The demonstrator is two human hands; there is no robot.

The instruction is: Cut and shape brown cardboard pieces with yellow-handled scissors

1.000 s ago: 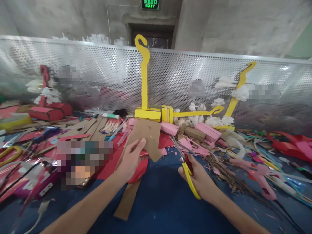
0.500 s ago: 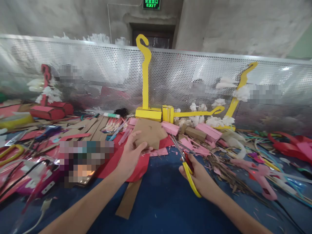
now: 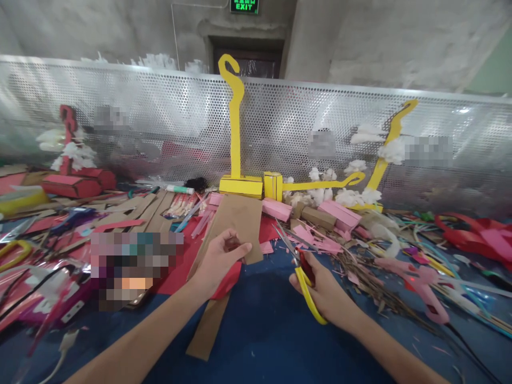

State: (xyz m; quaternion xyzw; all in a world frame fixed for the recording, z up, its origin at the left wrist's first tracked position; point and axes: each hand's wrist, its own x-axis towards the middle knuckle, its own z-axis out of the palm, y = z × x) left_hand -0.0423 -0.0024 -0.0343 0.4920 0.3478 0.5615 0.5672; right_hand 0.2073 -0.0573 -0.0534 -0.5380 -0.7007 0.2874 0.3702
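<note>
My left hand (image 3: 224, 256) pinches the near edge of a piece of brown cardboard (image 3: 242, 218), thumb on top and the other fingers partly hidden. A sheet of red paper (image 3: 180, 269) lies under it, and a brown cardboard strip (image 3: 208, 333) sticks out toward me. In my right hand (image 3: 320, 285) is a pair of scissors (image 3: 306, 288) with yellow and red handles. Their blades are spread apart and point up and away, to the right of the cardboard and not touching it.
Yellow paper hook shapes (image 3: 236, 128) stand against the perforated metal panel (image 3: 276, 128). Pink box pieces (image 3: 278, 209) and paper scraps lie behind the scissors. A pink glue gun (image 3: 420, 282) with a cord is on the right. Cardboard strips (image 3: 146, 210) clutter the left.
My left hand has drawn the cardboard toward me and turned it, so it now shows as a longer piece. My right hand keeps the scissors in nearly the same spot.
</note>
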